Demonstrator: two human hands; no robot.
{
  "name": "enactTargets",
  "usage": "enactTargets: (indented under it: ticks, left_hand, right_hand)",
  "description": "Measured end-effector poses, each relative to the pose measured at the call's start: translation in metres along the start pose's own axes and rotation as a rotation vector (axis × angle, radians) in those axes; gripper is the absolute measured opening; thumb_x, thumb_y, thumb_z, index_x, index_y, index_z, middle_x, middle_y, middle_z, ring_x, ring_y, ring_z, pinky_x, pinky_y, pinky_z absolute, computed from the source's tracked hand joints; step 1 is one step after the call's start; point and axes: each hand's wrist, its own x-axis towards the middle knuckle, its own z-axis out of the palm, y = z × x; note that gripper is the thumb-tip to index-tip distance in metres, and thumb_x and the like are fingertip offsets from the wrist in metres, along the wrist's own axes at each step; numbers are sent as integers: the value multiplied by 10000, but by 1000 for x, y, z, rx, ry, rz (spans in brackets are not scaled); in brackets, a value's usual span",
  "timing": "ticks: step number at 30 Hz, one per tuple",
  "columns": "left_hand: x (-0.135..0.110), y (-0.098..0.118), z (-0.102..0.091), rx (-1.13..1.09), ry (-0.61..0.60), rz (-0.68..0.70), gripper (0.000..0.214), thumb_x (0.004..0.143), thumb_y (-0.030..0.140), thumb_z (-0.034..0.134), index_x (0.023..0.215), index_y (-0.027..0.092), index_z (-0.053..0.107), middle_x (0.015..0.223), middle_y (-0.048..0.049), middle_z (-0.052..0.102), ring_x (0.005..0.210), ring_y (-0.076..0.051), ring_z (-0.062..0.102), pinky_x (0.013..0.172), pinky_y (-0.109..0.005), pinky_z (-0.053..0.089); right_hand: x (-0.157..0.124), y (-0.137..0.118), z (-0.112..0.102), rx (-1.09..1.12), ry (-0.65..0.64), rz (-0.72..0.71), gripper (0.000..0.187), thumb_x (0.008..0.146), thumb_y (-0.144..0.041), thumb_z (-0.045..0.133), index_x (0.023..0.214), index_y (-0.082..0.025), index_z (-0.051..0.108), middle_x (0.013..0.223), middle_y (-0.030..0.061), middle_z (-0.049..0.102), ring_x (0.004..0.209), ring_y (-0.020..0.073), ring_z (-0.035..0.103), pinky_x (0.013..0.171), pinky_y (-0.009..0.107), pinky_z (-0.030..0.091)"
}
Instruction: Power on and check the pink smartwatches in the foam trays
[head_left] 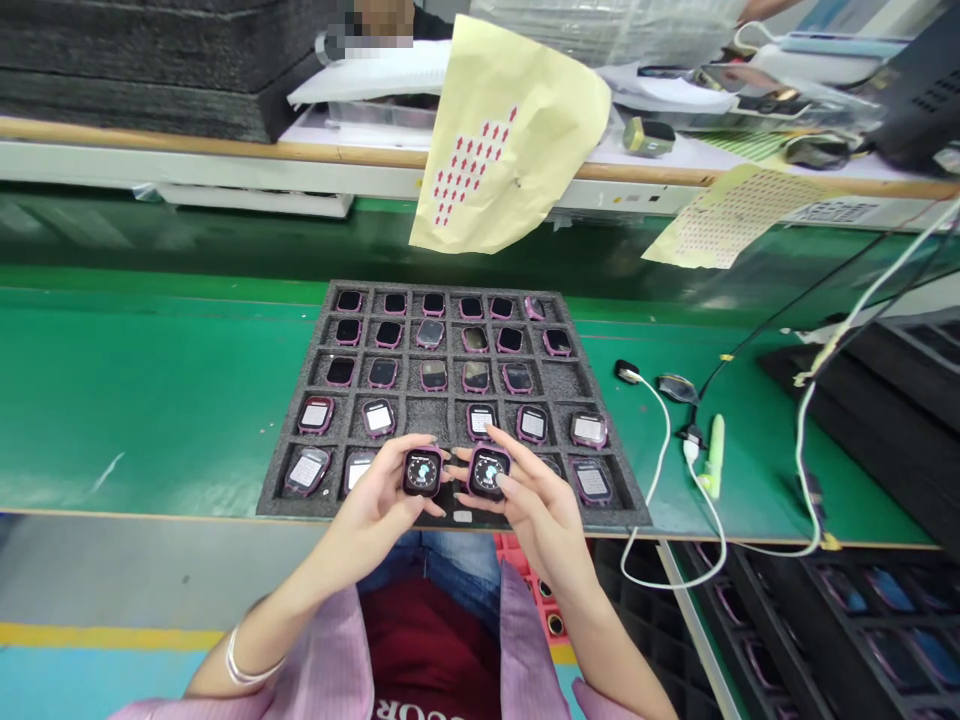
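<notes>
Green desk (150, 400), with a dark foam tray (564, 378) at its near edge and a bunch of purple-framed smartwatches (395, 302) in the slots. Left grip (384, 484) of the person is clamped on one lit watch (423, 471), while the right grip (546, 495) has a second watch (487, 470) pinched, thumb over a lower corner of the screen. Both watches are side by side just above the tray's front row. A white cable (667, 432) is off to the right.

Watches (316, 415) in tray (562, 378) — tray on bench (150, 400), cable (667, 430) right of it, shelf (337, 168) behind
</notes>
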Motion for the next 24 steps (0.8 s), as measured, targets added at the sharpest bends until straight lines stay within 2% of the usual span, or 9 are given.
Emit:
enactTargets:
  ticks: [10, 16, 20, 24]
  left_hand:
    - [1, 2, 2, 11, 15, 6, 351, 862, 217, 559, 1204, 221, 480, 1138, -89, 538, 957, -211, 590, 750, -304, 579]
    - [1, 2, 3, 12, 22, 0, 316, 869, 251, 566, 1176, 215, 502, 1099, -84, 547, 923, -205, 597, 728, -300, 585]
    - [2, 1, 2, 14, 44, 11, 269, 875, 263, 564, 1135, 206, 527, 1113, -84, 541, 911, -192, 576, 680, -285, 598]
    - [4, 2, 2, -6, 32, 15, 230, 878, 259, 562, 1096, 193, 532, 1100, -86, 548, 919, -198, 576, 629, -277, 606]
  right_hand:
    - [0, 0, 0, -69, 47, -3, 431, 866, -288, 636, 1283, -261, 532, 1161, 100, 658, 982, 291, 668, 780, 456, 595]
    - [1, 1, 2, -160, 72, -38, 428, 844, -297, 670, 1254, -275, 549, 1119, 83, 676, 882, 267, 702, 751, 449, 610]
    - [-2, -2, 2, -125, 26, -46, 374, 912, -372, 569, 1266, -254, 539, 1139, 107, 664, 931, 279, 687, 725, 417, 612]
    - [-7, -7, 1, -88, -5, -55, 413, 930, -444, 503, 1292, -246, 519, 1142, 123, 660, 953, 303, 677, 710, 426, 604]
